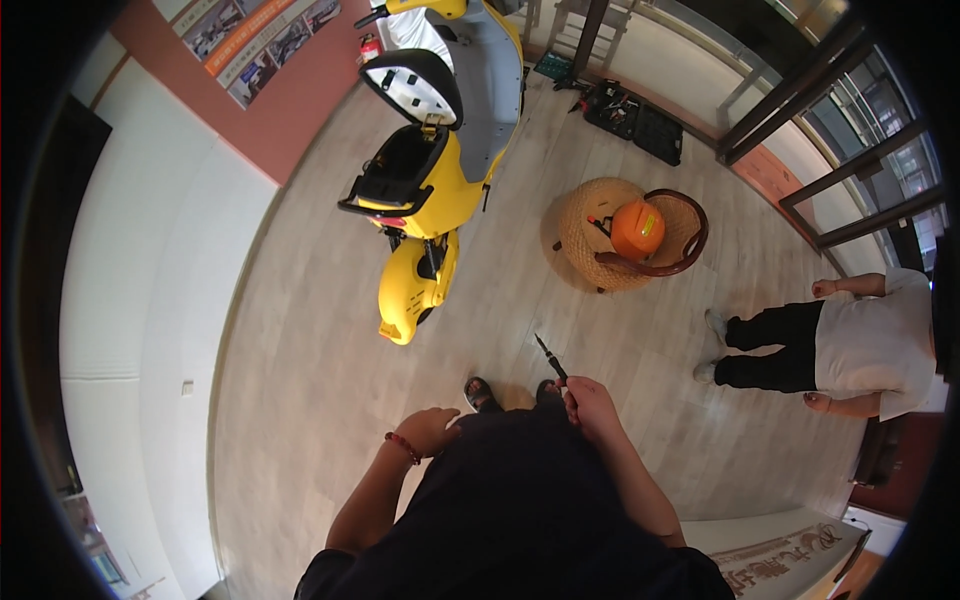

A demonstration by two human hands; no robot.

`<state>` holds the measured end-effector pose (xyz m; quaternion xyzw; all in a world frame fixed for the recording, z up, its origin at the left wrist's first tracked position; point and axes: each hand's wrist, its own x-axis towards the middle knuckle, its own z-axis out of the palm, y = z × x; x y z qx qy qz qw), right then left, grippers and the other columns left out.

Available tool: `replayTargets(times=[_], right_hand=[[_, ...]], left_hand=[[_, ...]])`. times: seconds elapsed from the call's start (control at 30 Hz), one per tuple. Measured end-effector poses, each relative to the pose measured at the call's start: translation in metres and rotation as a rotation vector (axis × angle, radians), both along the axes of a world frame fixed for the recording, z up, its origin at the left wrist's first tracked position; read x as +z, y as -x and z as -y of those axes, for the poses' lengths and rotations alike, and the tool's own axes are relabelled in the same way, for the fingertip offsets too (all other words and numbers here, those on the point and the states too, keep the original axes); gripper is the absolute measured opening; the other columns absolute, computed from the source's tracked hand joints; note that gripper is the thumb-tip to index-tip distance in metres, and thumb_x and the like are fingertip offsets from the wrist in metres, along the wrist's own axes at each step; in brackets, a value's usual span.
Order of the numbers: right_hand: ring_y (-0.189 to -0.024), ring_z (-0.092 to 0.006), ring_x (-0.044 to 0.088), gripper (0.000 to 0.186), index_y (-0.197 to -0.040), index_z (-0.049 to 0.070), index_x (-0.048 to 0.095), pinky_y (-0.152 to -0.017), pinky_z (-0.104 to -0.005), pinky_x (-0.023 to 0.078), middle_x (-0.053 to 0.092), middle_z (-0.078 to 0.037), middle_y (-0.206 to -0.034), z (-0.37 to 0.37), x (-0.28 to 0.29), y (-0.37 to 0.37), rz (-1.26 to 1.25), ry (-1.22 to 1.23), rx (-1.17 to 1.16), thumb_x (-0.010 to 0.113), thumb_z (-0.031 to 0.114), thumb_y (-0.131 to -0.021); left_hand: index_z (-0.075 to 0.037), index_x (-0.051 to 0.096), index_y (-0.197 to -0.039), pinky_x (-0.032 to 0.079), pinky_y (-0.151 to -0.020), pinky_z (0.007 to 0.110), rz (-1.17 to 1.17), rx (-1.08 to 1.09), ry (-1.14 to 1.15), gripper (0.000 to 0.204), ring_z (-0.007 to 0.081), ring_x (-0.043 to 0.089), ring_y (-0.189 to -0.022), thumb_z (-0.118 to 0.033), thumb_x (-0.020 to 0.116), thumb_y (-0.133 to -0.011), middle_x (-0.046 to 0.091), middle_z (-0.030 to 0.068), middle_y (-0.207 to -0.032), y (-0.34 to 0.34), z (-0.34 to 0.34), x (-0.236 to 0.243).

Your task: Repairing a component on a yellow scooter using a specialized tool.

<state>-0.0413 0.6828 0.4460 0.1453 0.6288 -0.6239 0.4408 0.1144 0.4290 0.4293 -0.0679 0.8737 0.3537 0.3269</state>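
Note:
I stand on a pale wood floor and look down past my dark shirt. My right hand [590,400] grips a thin dark screwdriver [549,359] whose tip points up and away, toward the scooter. My left hand [428,428], with a red bead bracelet on the wrist, rests loosely curled against my waist and holds nothing. A yellow and grey electric scooter [435,160] stands ahead of me with its seat lifted, showing the dark storage well.
A round wicker chair [612,235] with an orange helmet [637,229] on it sits to the right of the scooter. An open black tool case [635,120] lies near the far railing. Another person [850,345] in a white top stands at right.

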Motion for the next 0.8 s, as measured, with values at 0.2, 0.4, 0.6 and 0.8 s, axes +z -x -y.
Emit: replayTargets(times=[0.2, 0.4, 0.6, 0.8], right_hand=[[-0.044, -0.0062, 0.037, 0.025, -0.091, 0.001, 0.058, -0.039, -0.0208, 0.031, 0.044, 0.002, -0.056, 0.001, -0.007, -0.002, 0.047, -0.022, -0.057, 0.044, 0.022, -0.091], [-0.044, -0.0053, 0.035, 0.024, -0.094, 0.002, 0.057, -0.038, -0.0206, 0.029, 0.042, 0.003, -0.057, 0.011, -0.014, 0.024, 0.108, -0.039, -0.033, 0.042, 0.022, -0.093], [-0.046, -0.0048, 0.036, 0.026, -0.094, 0.001, 0.057, -0.039, -0.0196, 0.03, 0.043, 0.003, -0.059, 0.035, -0.02, 0.088, 0.099, 0.048, 0.095, 0.043, 0.022, -0.093], [-0.046, -0.005, 0.036, 0.026, -0.095, 0.0, 0.057, -0.04, -0.0193, 0.03, 0.044, 0.003, -0.059, 0.041, -0.012, 0.177, 0.051, 0.096, 0.119, 0.043, 0.022, -0.092]], left_hand=[[-0.004, 0.05, -0.118, 0.042, -0.089, 0.04, 0.014, -0.061, 0.038, 0.041, 0.0344, 0.053, -0.102, -0.03, 0.047, -0.087, 0.057, 0.0201, -0.108, 0.013, 0.011, -0.007], [-0.004, 0.051, -0.116, 0.041, -0.089, 0.041, 0.024, -0.018, 0.009, 0.042, 0.0339, 0.053, -0.101, -0.033, 0.046, -0.086, 0.058, 0.0195, -0.106, 0.033, 0.01, -0.012], [-0.004, 0.051, -0.116, 0.041, -0.089, 0.041, 0.036, 0.032, 0.042, 0.04, 0.0335, 0.053, -0.103, -0.029, 0.045, -0.086, 0.057, 0.02, -0.109, 0.078, 0.014, -0.005], [-0.003, 0.053, -0.115, 0.041, -0.09, 0.04, 0.032, 0.127, 0.042, 0.037, 0.0334, 0.053, -0.103, -0.024, 0.048, -0.085, 0.058, 0.0198, -0.106, 0.153, 0.012, 0.01]])
